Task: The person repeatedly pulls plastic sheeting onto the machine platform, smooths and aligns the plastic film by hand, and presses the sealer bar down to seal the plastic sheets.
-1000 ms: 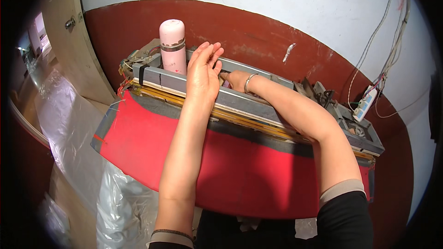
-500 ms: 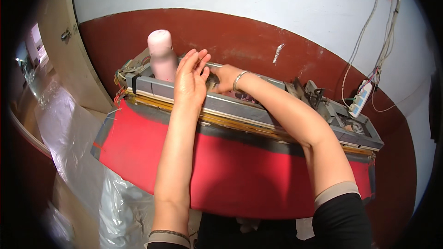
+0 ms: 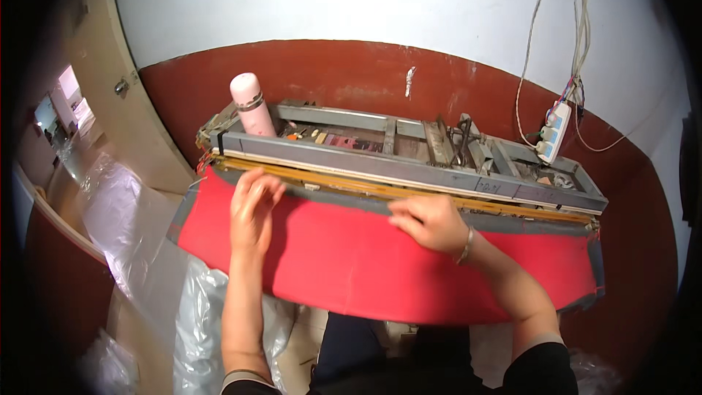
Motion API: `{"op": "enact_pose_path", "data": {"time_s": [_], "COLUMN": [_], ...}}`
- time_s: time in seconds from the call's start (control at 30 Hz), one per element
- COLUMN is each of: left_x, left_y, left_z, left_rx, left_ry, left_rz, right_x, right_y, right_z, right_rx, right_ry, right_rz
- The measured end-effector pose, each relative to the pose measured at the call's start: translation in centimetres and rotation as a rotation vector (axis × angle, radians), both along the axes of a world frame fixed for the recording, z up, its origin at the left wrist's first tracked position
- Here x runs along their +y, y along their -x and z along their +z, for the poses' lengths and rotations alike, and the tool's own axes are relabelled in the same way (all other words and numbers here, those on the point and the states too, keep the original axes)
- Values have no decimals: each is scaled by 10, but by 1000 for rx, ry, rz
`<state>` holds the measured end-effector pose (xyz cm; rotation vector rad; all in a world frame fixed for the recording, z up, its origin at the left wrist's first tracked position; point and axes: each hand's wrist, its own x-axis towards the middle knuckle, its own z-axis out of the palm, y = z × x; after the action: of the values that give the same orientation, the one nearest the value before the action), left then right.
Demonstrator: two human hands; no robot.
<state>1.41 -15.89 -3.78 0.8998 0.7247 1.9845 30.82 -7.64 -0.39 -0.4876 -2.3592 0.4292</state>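
Nearest: clear plastic sheeting (image 3: 183,307) hangs low at the left, below the red cloth (image 3: 351,263) draped over the front of the bench. Both hands rest palm-down on the cloth's upper edge, well apart. Left hand (image 3: 252,208): fingers loosely curled, lying flat, gripping nothing. Right hand (image 3: 431,223): fingers bent against the cloth, bracelet (image 3: 464,245) at the wrist; cannot tell if it pinches the fabric. Just beyond the fingertips: long grey machine (image 3: 409,168) with a yellow strip along its front. Pink flask (image 3: 252,106) upright at its left end. Far right, on the wall: white power strip (image 3: 552,132).
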Motion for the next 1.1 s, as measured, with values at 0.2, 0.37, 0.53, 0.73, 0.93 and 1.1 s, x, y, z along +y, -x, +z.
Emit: {"op": "enact_pose_path", "data": {"time_s": [0.2,0.37,0.53,0.73,0.93,1.1], "left_x": [-170,-272,-295,-301,-254,-210], "left_y": [62,81,78,91,143,164], "left_z": [-94,-165,-200,-219,-207,-215], "left_rx": [-23,-86,-3,454,1231,1455], "left_ry": [385,730,805,775,888,938], "left_rz": [527,881,934,1057,1102,1007], "right_x": [-70,-91,-110,-137,-134,-134], "right_y": [-57,-65,-40,-22,-22,7], "right_z": [-61,-77,-77,-89,-103,-106], "right_rx": [75,982,916,379,601,454], "right_ry": [193,1242,1059,488,787,573], "right_rz": [-83,95,102,-24,-87,-185]}}
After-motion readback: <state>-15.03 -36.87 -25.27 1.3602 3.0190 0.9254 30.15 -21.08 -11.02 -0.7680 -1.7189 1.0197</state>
